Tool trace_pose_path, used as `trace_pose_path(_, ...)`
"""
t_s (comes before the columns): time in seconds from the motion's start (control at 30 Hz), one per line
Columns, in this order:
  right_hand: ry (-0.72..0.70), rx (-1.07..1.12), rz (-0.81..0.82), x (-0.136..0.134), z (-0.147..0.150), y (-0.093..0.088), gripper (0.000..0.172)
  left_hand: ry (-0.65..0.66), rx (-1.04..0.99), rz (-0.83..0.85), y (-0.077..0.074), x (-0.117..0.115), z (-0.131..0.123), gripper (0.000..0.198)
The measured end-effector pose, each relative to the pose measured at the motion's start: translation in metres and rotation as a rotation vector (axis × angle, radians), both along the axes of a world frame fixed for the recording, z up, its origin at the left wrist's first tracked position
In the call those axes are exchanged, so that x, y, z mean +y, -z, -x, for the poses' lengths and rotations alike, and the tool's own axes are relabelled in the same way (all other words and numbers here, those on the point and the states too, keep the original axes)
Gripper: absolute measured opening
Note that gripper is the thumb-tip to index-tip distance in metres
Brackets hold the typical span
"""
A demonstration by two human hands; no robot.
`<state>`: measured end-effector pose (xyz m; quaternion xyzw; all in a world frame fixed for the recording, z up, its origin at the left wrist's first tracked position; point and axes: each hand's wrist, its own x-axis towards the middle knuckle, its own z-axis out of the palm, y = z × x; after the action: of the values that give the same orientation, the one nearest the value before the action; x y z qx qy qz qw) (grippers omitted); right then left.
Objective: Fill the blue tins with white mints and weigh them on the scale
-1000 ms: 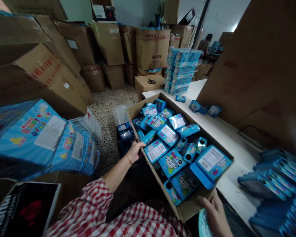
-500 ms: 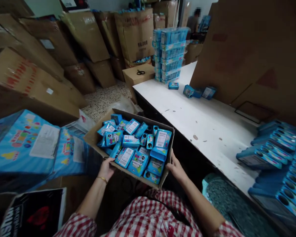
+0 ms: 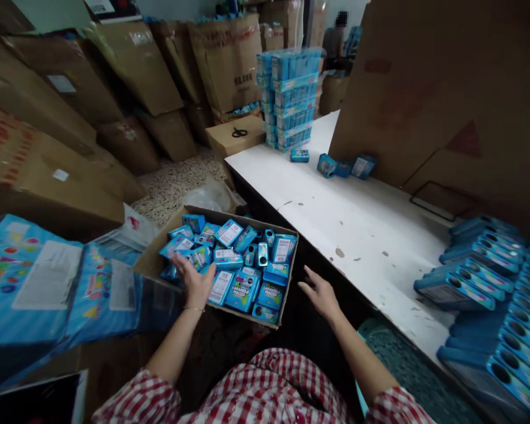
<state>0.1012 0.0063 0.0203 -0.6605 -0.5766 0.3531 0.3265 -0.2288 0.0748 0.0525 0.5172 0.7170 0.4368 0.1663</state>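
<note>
In front of me is an open cardboard box (image 3: 149, 266), tilted and filled with small blue candy boxes (image 3: 242, 288) lettered "Caramelo Macizo". My left hand (image 3: 193, 277) is over the box's near left part, fingers spread above the candy boxes; whether it touches them I cannot tell. To the right of the cardboard box, apart from it, my right hand (image 3: 321, 296) hangs with its fingers stretched out and nothing in them. What bears the cardboard box from below is hidden.
A white table (image 3: 362, 229) runs along the right, with rows of blue boxes (image 3: 472, 265) at its near end and a wrapped stack (image 3: 291, 97) at its far end. Scissors (image 3: 239, 132) lie on a carton. Large cartons (image 3: 135, 65) line the left. A person (image 3: 334, 44) is far back.
Both hands have let go of the cardboard box. My left hand has moved up over the candy boxes, and the right has drawn away to the side. The view has shifted slightly right.
</note>
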Motion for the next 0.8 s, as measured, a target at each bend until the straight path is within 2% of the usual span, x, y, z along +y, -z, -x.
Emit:
trace_pose_path(0.07, 0.096, -0.174, -0.129, 0.004, -0.031, -0.012, 0.049, 0.249, 0.02, -0.078, -0.018, 0.027, -0.04, 0.069)
trace_pose_path(0.13, 0.174, -0.329, -0.197, 0.02, -0.063, -0.021, 0.049, 0.502, 0.034, -0.107, -0.031, 0.066, -0.089, 0.056)
trace_pose_path(0.2, 0.182, -0.458, -0.23, 0.048, -0.097, -0.03, 0.051, 0.643, 0.079, -0.098, -0.038, 0.113, -0.139, 0.053)
trace_pose_path(0.27, 0.169, -0.558, -0.262, 0.085, -0.133, -0.04, 0.055, 0.699, 0.151, -0.094, -0.039, 0.165, -0.184, 0.053)
trace_pose_path(0.37, 0.189, -0.679, -0.317, 0.15, -0.192, -0.061, 0.062, 0.712, 0.284, -0.056, -0.037, 0.245, -0.241, 0.056)
trace_pose_path(0.5, 0.194, -0.774, -0.347, 0.239, -0.262, -0.093, 0.066, 0.604, 0.462, 0.095, -0.039, 0.344, -0.301, 0.063)
trace_pose_path(0.57, 0.165, -0.787, -0.347, 0.279, -0.288, -0.103, 0.068, 0.553, 0.528, 0.135, -0.044, 0.386, -0.326, 0.065)
trace_pose_path(0.7, 0.129, -0.784, -0.319, 0.344, -0.318, -0.101, 0.069, 0.521, 0.619, 0.204, -0.052, 0.455, -0.361, 0.066)
trace_pose_path(0.8, 0.095, -0.809, -0.289, 0.376, -0.326, -0.09, 0.067, 0.496, 0.659, 0.258, -0.046, 0.496, -0.373, 0.071)
